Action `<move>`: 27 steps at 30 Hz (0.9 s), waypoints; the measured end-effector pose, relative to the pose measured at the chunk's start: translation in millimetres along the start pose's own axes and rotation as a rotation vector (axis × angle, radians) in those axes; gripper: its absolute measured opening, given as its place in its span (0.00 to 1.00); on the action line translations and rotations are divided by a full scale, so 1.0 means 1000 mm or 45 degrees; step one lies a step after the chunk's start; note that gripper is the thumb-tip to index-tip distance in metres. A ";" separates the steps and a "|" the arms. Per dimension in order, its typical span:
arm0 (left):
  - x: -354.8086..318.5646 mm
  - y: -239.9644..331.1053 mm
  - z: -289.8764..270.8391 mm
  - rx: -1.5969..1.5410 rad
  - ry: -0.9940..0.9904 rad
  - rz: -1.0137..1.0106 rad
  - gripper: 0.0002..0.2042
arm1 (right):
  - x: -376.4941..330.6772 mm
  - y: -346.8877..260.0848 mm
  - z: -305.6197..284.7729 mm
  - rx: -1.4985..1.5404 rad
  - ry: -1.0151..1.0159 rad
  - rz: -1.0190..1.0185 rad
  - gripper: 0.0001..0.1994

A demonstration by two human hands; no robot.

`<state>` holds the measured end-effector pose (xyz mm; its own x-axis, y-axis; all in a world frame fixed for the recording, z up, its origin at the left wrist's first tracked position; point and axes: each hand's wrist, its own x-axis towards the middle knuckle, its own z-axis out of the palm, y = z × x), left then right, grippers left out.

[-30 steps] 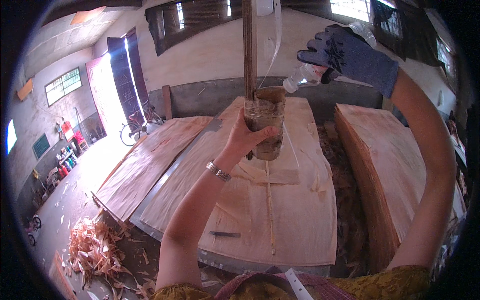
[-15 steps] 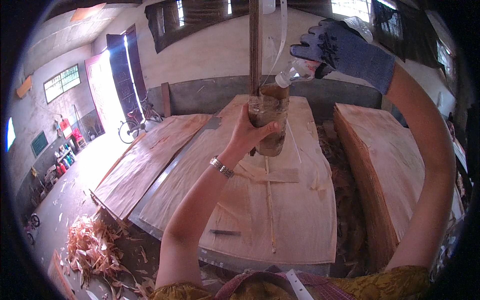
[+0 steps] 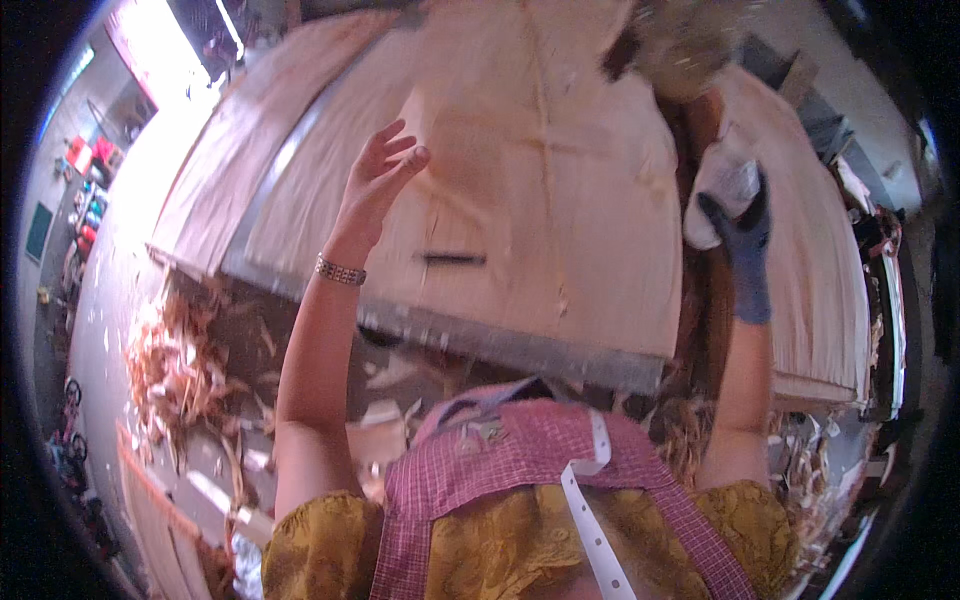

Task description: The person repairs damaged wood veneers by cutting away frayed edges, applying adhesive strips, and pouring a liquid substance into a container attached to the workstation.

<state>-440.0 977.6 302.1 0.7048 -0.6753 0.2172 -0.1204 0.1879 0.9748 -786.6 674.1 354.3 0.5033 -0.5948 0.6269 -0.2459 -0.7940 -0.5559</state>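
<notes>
My bare left hand (image 3: 385, 185), a metal watch band on its wrist, is raised over the middle stack of thin wood sheets (image 3: 580, 200). Its fingers are apart and nothing is in them. On the right, my right hand (image 3: 745, 225) wears a blue-grey knitted glove with dark fingers. It is closed around a clear plastic bottle (image 3: 727, 175), held over the gap beside the right-hand stack. A murky brownish plastic container (image 3: 690, 50) hangs at the top edge, blurred and apart from both hands. A small dark flat bar (image 3: 450, 259) lies on the middle sheets.
More thin wood sheets (image 3: 800, 250) are stacked on the right and others (image 3: 250, 130) lie on the left. A grey metal edge (image 3: 500, 345) borders the middle stack's near side. Curled wood shavings (image 3: 180, 375) heap on the floor at left. A white perforated strap (image 3: 590, 520) hangs over my pink apron.
The view has tilted downward. My left hand has let go of the hanging container and opened. My right hand has come down and away from it, still holding the bottle.
</notes>
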 end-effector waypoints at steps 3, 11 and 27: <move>-0.069 -0.071 -0.063 -0.003 0.151 -0.294 0.25 | -0.126 0.006 0.090 0.052 -0.199 0.262 0.40; -0.287 -0.204 -0.129 0.152 0.017 -0.704 0.18 | -0.340 -0.074 0.225 0.469 -1.152 0.604 0.40; -0.604 -0.337 -0.062 0.447 0.472 -1.409 0.14 | -0.593 0.175 0.384 -0.143 -0.954 0.961 0.53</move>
<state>-782.1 1366.4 -161.0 0.6965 -0.0932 -0.7114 0.5298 -0.6019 0.5975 -809.7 935.6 -324.6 0.5603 -0.7388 -0.3745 -0.7621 -0.2827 -0.5825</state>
